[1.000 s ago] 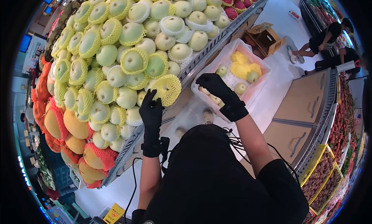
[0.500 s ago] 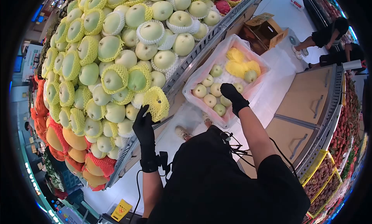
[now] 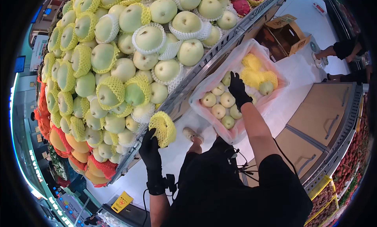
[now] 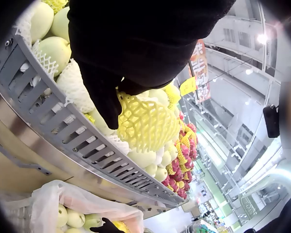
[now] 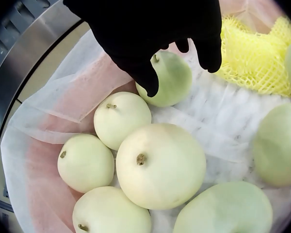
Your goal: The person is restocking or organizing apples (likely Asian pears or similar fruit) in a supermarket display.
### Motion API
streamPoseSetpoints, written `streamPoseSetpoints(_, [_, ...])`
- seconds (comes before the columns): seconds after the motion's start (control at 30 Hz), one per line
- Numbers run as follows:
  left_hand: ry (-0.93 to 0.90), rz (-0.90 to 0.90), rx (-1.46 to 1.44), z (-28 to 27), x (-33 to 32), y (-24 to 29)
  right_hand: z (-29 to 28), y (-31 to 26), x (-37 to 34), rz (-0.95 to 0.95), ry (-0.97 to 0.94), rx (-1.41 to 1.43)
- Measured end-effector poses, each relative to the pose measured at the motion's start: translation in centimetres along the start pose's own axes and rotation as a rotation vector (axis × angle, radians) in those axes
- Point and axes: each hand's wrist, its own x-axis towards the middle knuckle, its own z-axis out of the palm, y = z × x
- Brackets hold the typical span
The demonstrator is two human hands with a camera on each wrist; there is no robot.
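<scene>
Head view: a yellow foam net (image 3: 166,127), cup-shaped, is held up just beside the slatted edge of the fruit display stand (image 3: 220,43). The left hand (image 3: 150,151), black-gloved, pinches the net by its rim between thumb and fingers; the left wrist view confirms the grip.

The right hand (image 3: 238,90), also gloved, is over a plastic-lined box (image 3: 271,61). Its fingers are spread from the thumb above a green melon (image 5: 173,81); the thumb overlaps that melon in the right wrist view, but contact cannot be confirmed. Pale melons (image 5: 160,165) lie in the box beside it, several touching. Further yellow nets (image 5: 252,58) are bunched in the same box.

Heaped melons (image 3: 134,94) cover the stand, some in yellow or white nets, with dragon fruit (image 3: 240,6) at the far end. An open cardboard box (image 3: 278,40) is on the floor just beyond the lined box.
</scene>
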Motion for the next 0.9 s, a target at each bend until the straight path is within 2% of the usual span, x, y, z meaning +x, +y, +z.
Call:
streamPoseSetpoints(0.1, [0.004,0.049,-0.002,-0.1,-0.3,-0.6,0.6,-0.6,0.9,0.011,-0.089,-0.044])
streamPoseSetpoints(0.2, [0.018,-0.028,-0.035,-0.1,-0.5,-0.6,1.5,-1.1,2.0,0.043,-0.107,-0.04])
streamPoseSetpoints(0.3, [0.019,-0.052,0.019,-0.1,-0.7,-0.6,2.5,-1.2,2.5,0.045,-0.046,0.077])
streamPoseSetpoints(0.5, [0.053,0.016,0.015,-0.6,-0.7,-1.7,0.9,-0.3,1.6,0.2,-0.128,0.255])
streamPoseSetpoints(0.73, [0.056,0.073,-0.05,-1.3,-0.3,-1.0,-3.3,0.1,-0.5,0.11,0.08,0.431])
streamPoseSetpoints(0.9, [0.034,0.134,-0.101,-3.5,0.4,-1.2,-9.0,-3.0,-2.0,0.027,0.169,0.543])
